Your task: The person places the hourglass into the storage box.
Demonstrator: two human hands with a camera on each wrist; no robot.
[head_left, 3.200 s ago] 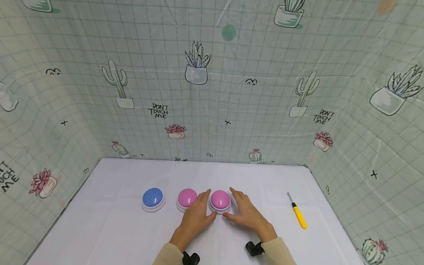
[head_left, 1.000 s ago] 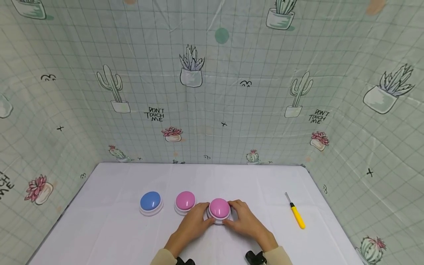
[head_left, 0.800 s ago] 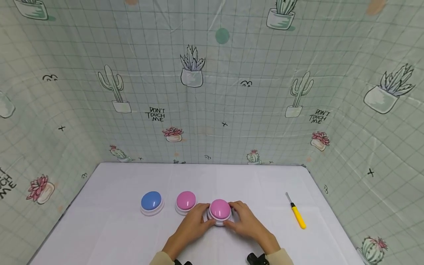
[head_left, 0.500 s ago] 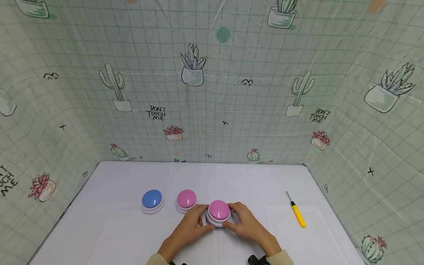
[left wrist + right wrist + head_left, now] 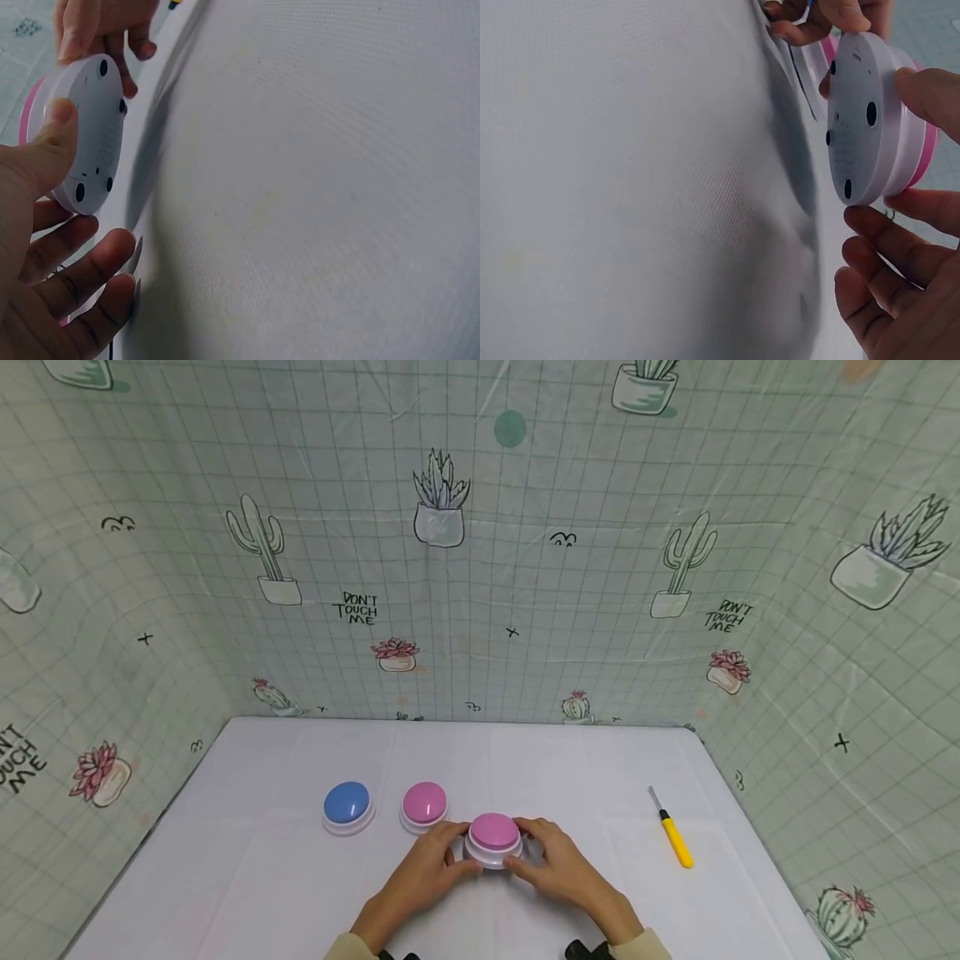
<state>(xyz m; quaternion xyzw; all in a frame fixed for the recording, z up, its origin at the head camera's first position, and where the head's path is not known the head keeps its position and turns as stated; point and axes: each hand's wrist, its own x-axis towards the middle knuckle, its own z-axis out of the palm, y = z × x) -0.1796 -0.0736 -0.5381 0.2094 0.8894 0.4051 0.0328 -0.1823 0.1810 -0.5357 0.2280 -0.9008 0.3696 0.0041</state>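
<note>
Both hands hold a pink dome push button [image 5: 494, 832] by its round white base, near the middle of the table. My left hand [image 5: 426, 867] grips the left side and my right hand [image 5: 561, 864] the right, thumbs at the near edge. The base is raised off the cloth: the left wrist view shows its white underside [image 5: 97, 142] with black round feet, facing the person's side. From the right wrist, the same button [image 5: 866, 120] sits between thumb and fingers, its pink top turned away. A second pink push button [image 5: 424, 802] stands just beyond the left hand.
A blue push button [image 5: 347, 802] stands further left on the white-covered table [image 5: 247, 877]. To the right lies a screwdriver [image 5: 677, 842] with a yellow handle. A cactus-print curtain [image 5: 510, 577] closes off the back and both sides.
About three seconds ago the hands were spread around the button on the table. They have since gripped it, drawn it slightly nearer, and lifted and tilted it so its near side shows more.
</note>
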